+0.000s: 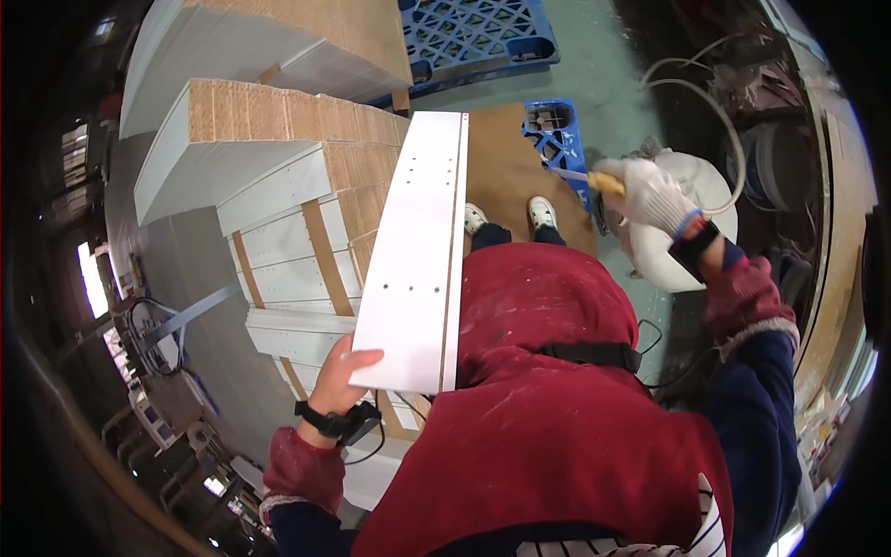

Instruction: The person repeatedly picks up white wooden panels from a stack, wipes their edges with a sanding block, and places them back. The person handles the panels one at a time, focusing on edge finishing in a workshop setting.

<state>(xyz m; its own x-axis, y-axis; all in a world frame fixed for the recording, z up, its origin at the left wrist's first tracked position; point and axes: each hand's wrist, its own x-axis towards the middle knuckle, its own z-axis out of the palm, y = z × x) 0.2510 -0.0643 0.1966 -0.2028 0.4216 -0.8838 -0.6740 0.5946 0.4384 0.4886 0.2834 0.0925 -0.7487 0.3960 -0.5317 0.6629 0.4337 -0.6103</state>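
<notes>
My bare left hand (338,379) grips the lower left corner of a long white board (404,241), its thumb over the face. Several small holes dot this board, and a thin groove runs along its right edge. The board stands tilted in front of my body, its far end by the stacked panels. Out to the right, my right hand (657,193) wears a white knit glove. It is closed round a yellow-handled tool (607,183) with a narrow pale blade pointing left. Motion blurs the tool, so its exact kind is unclear. The tool and board are apart.
Stacks of white panels with brown edges (278,111) fill the left side. Blue plastic pallets (478,37) lie ahead, and brown cardboard (497,148) is under my feet. A white sack (691,255) stands beneath my right hand, near a pale hose (724,116).
</notes>
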